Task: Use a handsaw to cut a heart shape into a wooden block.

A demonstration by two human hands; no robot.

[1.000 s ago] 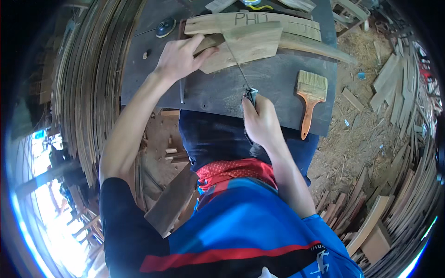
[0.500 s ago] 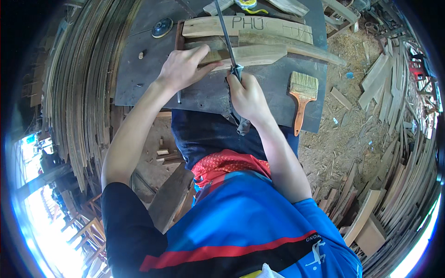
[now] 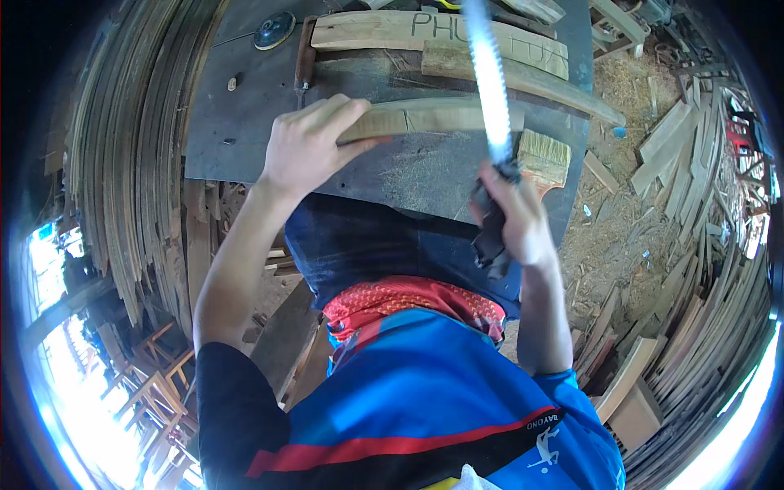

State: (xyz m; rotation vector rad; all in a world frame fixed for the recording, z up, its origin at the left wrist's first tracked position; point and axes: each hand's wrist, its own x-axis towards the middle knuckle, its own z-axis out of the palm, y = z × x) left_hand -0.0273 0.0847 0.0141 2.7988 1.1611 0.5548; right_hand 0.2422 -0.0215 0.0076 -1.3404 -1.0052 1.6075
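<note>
My left hand grips the left end of a short curved piece of wood, thumb along its near side. That piece lies across the front part of the dark worktable, its right end blurred. In my right hand, the fingers wrap round the dark, wrapped handle of a handsaw. The bright blade points away from me, passing over the right end of the wood in view; whether they touch I cannot tell. A wide paintbrush lies beside my right hand, its handle partly hidden behind it.
Farther back lie a pale board with dark lettering, a long curved wood piece, a wooden-handled tool and a round dark disc. Long planks are stacked at left. Scrap boards cover the floor at right.
My right hand has swung the handsaw to the right, and its blade now shows broad and bright. The held wood has come nearer to me, away from the other pieces.
</note>
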